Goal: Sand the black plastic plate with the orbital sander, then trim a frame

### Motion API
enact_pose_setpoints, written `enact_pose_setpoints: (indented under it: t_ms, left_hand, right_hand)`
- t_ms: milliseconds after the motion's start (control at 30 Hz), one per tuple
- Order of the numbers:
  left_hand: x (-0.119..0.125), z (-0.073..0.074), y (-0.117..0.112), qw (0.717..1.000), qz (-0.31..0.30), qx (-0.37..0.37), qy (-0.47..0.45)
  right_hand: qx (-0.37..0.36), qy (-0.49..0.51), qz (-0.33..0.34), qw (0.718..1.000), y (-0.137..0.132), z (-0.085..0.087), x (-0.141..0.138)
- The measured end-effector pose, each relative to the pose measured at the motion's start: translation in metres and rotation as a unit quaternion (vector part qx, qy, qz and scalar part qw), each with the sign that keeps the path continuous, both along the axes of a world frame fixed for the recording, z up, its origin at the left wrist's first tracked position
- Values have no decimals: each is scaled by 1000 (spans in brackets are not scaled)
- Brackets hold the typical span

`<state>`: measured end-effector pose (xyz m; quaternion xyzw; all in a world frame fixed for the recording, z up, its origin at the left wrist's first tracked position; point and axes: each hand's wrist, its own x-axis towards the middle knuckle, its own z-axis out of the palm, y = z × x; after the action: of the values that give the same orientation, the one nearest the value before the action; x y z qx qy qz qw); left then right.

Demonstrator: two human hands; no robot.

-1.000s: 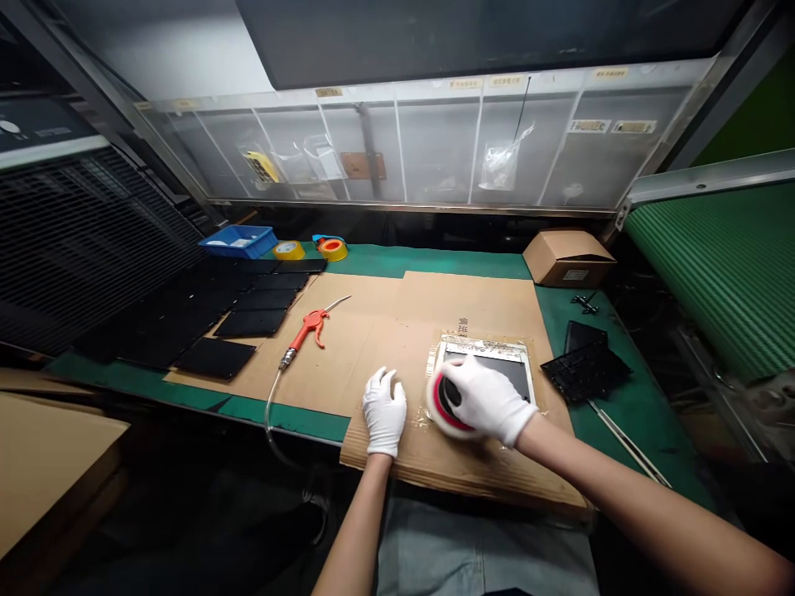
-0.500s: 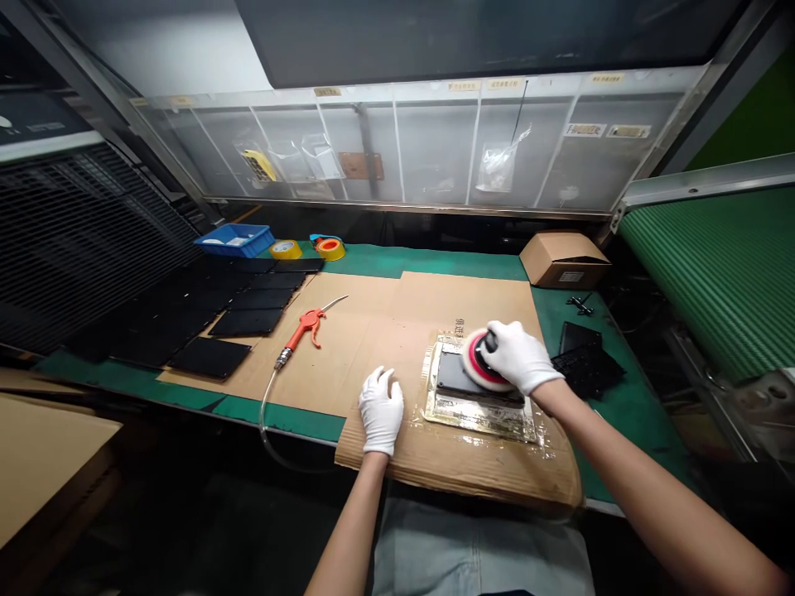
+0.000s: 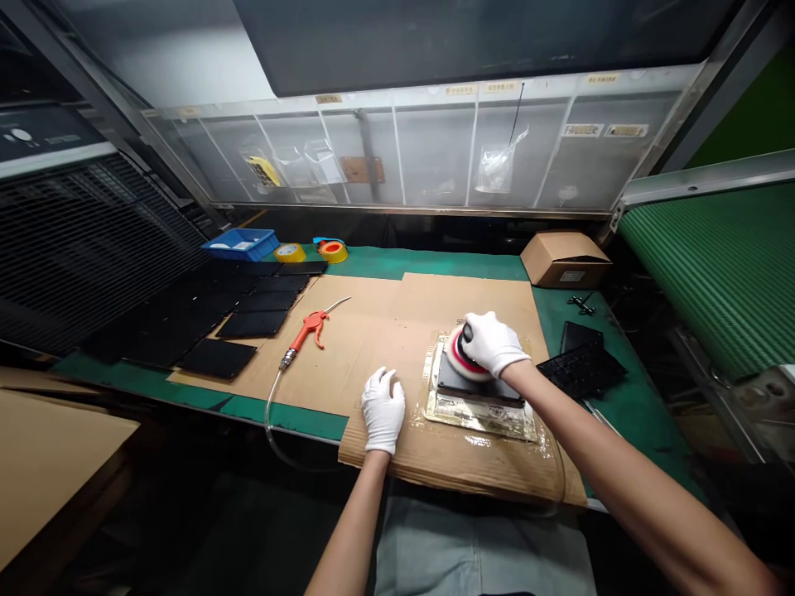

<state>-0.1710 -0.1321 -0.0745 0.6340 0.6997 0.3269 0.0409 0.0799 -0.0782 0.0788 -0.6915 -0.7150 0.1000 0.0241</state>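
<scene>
Gloved in white, my right hand (image 3: pixel 495 343) is closed around the black grip of a round polishing pad (image 3: pixel 458 358) with a red band and a pale rim. The pad rests on the left part of a dark flat panel (image 3: pixel 478 389). Beneath that panel is a taped, worn light-coloured base (image 3: pixel 484 420) on the cardboard. My left hand (image 3: pixel 383 411), also in a white glove, lies on the cardboard (image 3: pixel 428 463) left of the base, fingers stretched out and holding nothing. An orange air blow gun (image 3: pixel 307 329) with a clear hose lies farther left.
Rows of black panels (image 3: pixel 217 358) cover the left side. Behind them are a blue bin (image 3: pixel 242 243) and yellow tape rolls (image 3: pixel 289 252). At right stand a cardboard box (image 3: pixel 565 258) and black parts (image 3: pixel 580 364), beside a green conveyor belt (image 3: pixel 714 265).
My right hand has slid the polishing pad leftward across the dark panel. My left hand stays in place on the cardboard. The view has shifted slightly.
</scene>
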Motion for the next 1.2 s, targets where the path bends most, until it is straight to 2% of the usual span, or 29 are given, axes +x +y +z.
enact_pose_setpoints:
  t_ms: [167, 233, 300, 367, 433, 500, 567, 667, 733, 800, 933, 1000, 1067, 1200]
  left_hand:
    - [-1, 1, 1, 1000, 0, -3, 1]
    - [-2, 2, 1, 1000, -8, -3, 3]
    - [-2, 3, 1, 1000, -12, -3, 3]
    - [-2, 3, 1, 1000, -8, -3, 1]
    - [-1, 3, 2, 1000, -5, -2, 3]
    - [0, 3, 2, 1000, -7, 1, 6]
    - [0, 3, 2, 1000, -11, 4, 8]
    - [0, 3, 3, 1000, -17, 4, 7]
    - [0, 3, 3, 1000, -17, 2, 8]
    - [0, 4, 3, 1000, -15, 0, 7]
    - [0, 5, 3, 1000, -15, -1, 8]
    - [0, 5, 3, 1000, -15, 0, 7]
    - [0, 5, 4, 1000, -15, 2, 6]
    - [-1, 3, 4, 1000, -16, 2, 7]
  right_hand:
    - [-9, 49, 125, 991, -4, -5, -23]
    - [-8, 47, 102, 994, 4, -6, -25]
    - [-12, 34, 44, 998, 18, -5, -18]
    - [-18, 22, -3, 1000, 28, -4, 1]
    - [-22, 14, -27, 999, 25, -5, 24]
    - [-11, 9, -40, 999, 2, -8, 46]
    - [5, 15, -39, 999, -33, -12, 59]
    - [20, 42, -21, 999, -83, -19, 63]
    - [25, 57, -17, 998, -91, -22, 62]
    - [24, 55, -27, 998, -74, -21, 63]
    - [7, 35, -54, 998, -7, -13, 78]
    - [-3, 37, -53, 998, 8, -11, 87]
    - [2, 45, -45, 998, -4, -13, 91]
    - [33, 73, -29, 996, -67, -21, 81]
